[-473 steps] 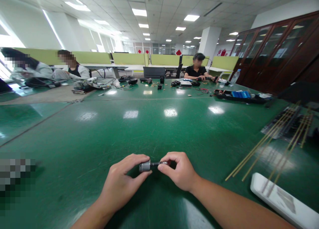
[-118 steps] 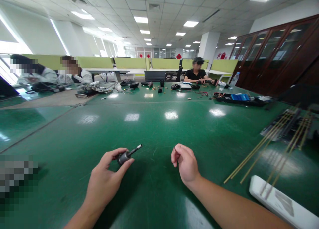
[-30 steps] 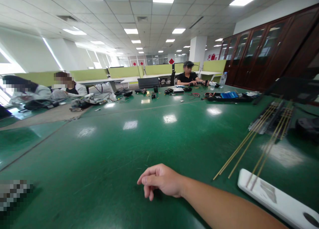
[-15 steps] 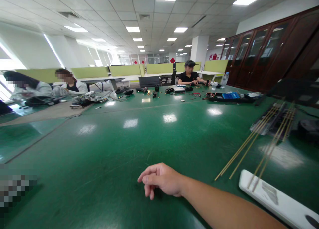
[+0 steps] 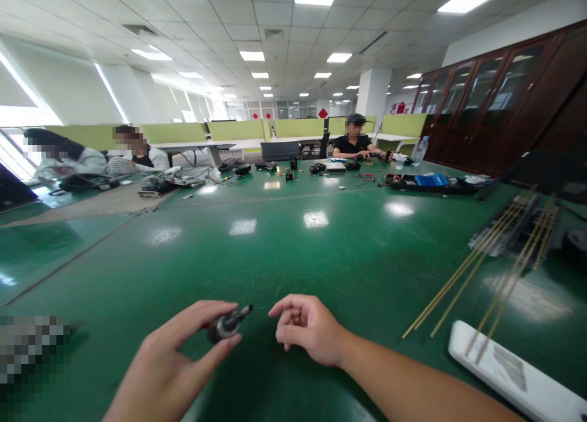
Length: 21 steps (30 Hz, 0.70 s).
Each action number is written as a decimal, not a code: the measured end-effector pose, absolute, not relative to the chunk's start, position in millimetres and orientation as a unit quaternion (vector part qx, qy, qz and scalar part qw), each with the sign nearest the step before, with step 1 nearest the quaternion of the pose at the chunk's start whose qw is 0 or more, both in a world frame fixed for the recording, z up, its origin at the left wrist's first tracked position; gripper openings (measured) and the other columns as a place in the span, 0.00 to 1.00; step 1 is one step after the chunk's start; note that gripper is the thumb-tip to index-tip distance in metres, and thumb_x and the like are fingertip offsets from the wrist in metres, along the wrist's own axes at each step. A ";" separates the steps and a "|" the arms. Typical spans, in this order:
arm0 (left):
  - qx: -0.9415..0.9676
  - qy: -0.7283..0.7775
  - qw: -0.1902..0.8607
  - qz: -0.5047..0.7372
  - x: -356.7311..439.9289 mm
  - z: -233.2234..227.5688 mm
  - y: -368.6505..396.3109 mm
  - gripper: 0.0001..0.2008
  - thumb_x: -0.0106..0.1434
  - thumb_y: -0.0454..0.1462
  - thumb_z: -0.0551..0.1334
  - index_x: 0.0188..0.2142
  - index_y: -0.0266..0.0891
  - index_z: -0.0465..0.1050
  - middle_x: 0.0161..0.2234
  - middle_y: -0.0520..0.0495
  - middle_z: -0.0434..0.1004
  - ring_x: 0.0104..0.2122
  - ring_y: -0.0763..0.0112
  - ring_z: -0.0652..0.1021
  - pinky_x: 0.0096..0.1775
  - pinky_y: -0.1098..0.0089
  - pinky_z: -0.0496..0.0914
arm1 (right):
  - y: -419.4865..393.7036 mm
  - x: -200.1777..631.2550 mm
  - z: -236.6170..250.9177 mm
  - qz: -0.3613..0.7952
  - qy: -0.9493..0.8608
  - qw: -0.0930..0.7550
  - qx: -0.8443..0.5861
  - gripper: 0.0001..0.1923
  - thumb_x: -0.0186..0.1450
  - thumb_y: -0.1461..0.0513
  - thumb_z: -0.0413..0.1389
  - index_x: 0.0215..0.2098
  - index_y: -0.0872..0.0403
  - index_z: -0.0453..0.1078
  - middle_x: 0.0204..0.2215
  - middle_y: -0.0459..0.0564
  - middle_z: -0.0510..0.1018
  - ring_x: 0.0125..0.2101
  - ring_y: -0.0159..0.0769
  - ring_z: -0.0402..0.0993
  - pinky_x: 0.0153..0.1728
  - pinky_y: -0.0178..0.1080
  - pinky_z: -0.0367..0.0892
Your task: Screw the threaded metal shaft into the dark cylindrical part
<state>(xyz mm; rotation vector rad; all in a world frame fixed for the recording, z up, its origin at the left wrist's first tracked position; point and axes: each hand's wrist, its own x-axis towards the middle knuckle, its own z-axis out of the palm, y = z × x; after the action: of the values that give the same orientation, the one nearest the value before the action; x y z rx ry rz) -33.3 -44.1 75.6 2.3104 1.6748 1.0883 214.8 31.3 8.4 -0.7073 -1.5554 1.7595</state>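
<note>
Motor (image 5: 224, 328) sitting pinched in the left hand (image 5: 169, 367), low in view and lifted just over the green surface (image 5: 293, 251), shaft (image 5: 242, 312) pointing up and to the right toward the right hand (image 5: 309, 330). Probably being held by the body so that the shaft end stays free and reachable from the other side. Left fingers (image 5: 202, 315) closing lightly around the dark cylinder, thumb underneath, index stretched over the top. Right hand lying just beside the shaft tip without touching it, fingers (image 5: 287, 309) loosely curled and gripping nothing that can be made out. Further right, thin brass rods (image 5: 468, 272) lying in a fan across the surface, their near ends resting over a white flat box (image 5: 513, 370), their far ends over a dark tray (image 5: 513, 232). At the far end, a person in black (image 5: 355, 142) working at the same surface; two more people (image 5: 92, 156) sitting at the left.
</note>
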 end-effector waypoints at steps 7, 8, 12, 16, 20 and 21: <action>0.768 0.514 0.102 0.367 1.7 24.5 -0.2 0.18 0.64 0.41 0.67 0.54 0.49 0.71 0.48 0.50 0.78 0.47 0.64 0.79 0.50 0.66 0.74 | 35.2 217.5 3.9 0.434 -0.725 0.357 -0.398 0.32 0.55 0.71 0.59 0.57 0.49 0.64 0.40 0.46 0.75 0.28 0.29 0.70 0.36 0.35 0.66; 0.761 0.524 0.103 0.368 -0.8 17.6 -0.5 0.18 0.64 0.41 0.67 0.53 0.49 0.71 0.47 0.50 0.78 0.46 0.64 0.79 0.49 0.67 0.74 | 35.0 217.4 4.0 0.417 -0.735 0.352 -0.402 0.33 0.55 0.71 0.59 0.57 0.49 0.64 0.42 0.46 0.75 0.29 0.29 0.70 0.38 0.37 0.66; 0.766 0.525 0.120 0.351 -8.9 6.2 -3.5 0.14 0.63 0.39 0.67 0.49 0.48 0.72 0.45 0.52 0.78 0.44 0.67 0.79 0.47 0.69 0.74 | 32.9 216.6 8.0 0.397 -0.759 0.335 -0.393 0.31 0.54 0.70 0.60 0.54 0.48 0.64 0.41 0.45 0.75 0.30 0.31 0.70 0.39 0.37 0.65; 0.787 0.484 0.128 0.361 -6.8 8.5 -3.5 0.14 0.64 0.37 0.66 0.50 0.49 0.72 0.46 0.52 0.77 0.45 0.69 0.78 0.49 0.71 0.72 | 31.9 215.0 13.1 0.400 -0.757 0.334 -0.394 0.21 0.54 0.69 0.60 0.45 0.50 0.65 0.38 0.44 0.75 0.30 0.31 0.70 0.35 0.35 0.63; 0.785 0.486 0.148 0.354 -4.4 7.7 -4.7 0.15 0.63 0.38 0.67 0.49 0.51 0.72 0.44 0.54 0.78 0.44 0.70 0.79 0.48 0.72 0.73 | 31.4 212.9 14.9 0.385 -0.766 0.332 -0.393 0.17 0.55 0.69 0.60 0.42 0.50 0.65 0.36 0.43 0.75 0.31 0.32 0.70 0.35 0.35 0.61; 0.783 0.490 0.150 0.352 -4.3 7.1 -5.0 0.15 0.63 0.38 0.68 0.49 0.51 0.73 0.44 0.54 0.79 0.43 0.70 0.79 0.47 0.72 0.73 | 31.3 212.4 14.9 0.383 -0.768 0.330 -0.393 0.17 0.55 0.69 0.60 0.41 0.51 0.66 0.35 0.43 0.75 0.31 0.32 0.70 0.35 0.35 0.61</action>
<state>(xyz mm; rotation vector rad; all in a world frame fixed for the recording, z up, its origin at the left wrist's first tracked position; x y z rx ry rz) -4.3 -5.0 7.1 2.2496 1.4071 1.0119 212.4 31.3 14.9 -1.0290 -2.0091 1.0022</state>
